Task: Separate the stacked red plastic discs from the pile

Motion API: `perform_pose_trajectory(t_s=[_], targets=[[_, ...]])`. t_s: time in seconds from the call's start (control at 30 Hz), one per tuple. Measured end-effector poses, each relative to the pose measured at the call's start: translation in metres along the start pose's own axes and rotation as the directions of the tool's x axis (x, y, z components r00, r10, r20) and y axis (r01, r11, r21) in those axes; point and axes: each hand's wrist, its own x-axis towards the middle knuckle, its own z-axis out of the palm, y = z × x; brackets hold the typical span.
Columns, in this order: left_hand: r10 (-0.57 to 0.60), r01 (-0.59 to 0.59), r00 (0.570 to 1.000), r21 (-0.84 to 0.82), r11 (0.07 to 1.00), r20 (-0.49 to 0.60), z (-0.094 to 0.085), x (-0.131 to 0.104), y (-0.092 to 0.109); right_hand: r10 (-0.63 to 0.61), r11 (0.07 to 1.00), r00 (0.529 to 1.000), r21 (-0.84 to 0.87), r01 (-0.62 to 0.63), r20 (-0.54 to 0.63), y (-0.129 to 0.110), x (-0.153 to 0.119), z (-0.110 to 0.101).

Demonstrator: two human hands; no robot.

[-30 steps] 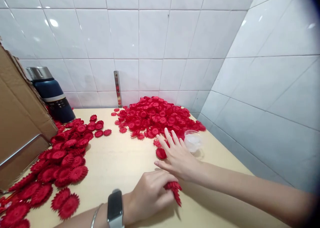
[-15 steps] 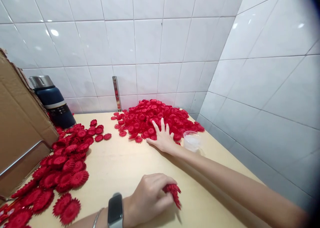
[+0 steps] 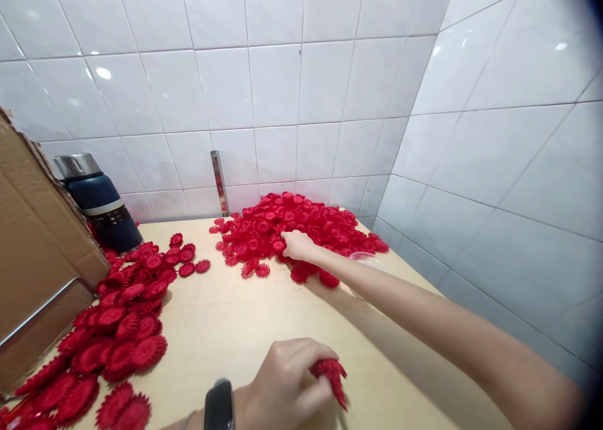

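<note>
My left hand (image 3: 289,380), low in the middle of the view, is closed around a few stacked red toothed discs (image 3: 331,373), which look like felt or fabric. Their fringed edges stick out past my thumb and fingers. Farther off, my right hand (image 3: 299,246) reaches across to a big heap of the same red discs (image 3: 264,223). Its fingers are curled together among the discs at the heap's front edge. The fingertips are partly hidden, so I cannot tell whether a disc is between them.
More red discs (image 3: 110,317) lie spread along the left side, beside a cardboard box (image 3: 42,229). Behind it stands a dark blue bottle (image 3: 106,204). A clear plastic cup (image 3: 366,258) is half hidden by my right forearm. Tiled walls (image 3: 277,91) bound the wooden table (image 3: 211,323).
My right hand has gone from spread fingers at the heap's front to curled fingers, slightly farther left. Some discs at the front edge have shifted. My left hand keeps its discs.
</note>
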Motion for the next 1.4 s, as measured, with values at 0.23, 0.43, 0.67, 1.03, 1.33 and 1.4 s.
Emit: perform_pose_trajectory(t_s=[0.23, 0.43, 0.67, 1.03, 1.33, 1.4], targets=[[-0.007, 0.006, 1.000, -0.067, 0.998, -0.022, 0.010, 0.003, -0.008, -0.127, 0.989, 0.992, 0.071, 0.126, 0.015, 0.000, 0.039, -0.082], [0.100, -0.107, 0.991, -0.089, 0.990, -0.085, 0.012, 0.003, -0.022, -0.123, 0.982, 0.967, 0.115, 0.151, -0.223, -0.008, 0.084, -0.112], [-0.170, 0.137, 0.975, -0.212, 0.968, -0.144, 0.010, 0.006, -0.021, -0.143, 0.985, 0.945, 0.053, 0.165, -0.293, -0.008, 0.082, -0.106], [-0.615, 0.288, 0.765, -0.751, 0.594, -0.193, -0.005, 0.025, -0.014, -0.531, 0.813, 0.835, 0.191, 0.551, -0.148, 0.007, -0.094, -0.053], [-0.461, 0.361, 0.878, -0.457, 0.813, -0.127, -0.003, 0.015, -0.011, -0.425, 0.850, 0.886, 0.254, 0.461, -0.185, 0.035, -0.155, 0.025], [-0.455, 0.392, 0.882, -0.348, 0.852, -0.120, -0.002, 0.014, -0.011, -0.465, 0.819, 0.853, 0.251, 0.517, -0.239, 0.038, -0.159, 0.035]])
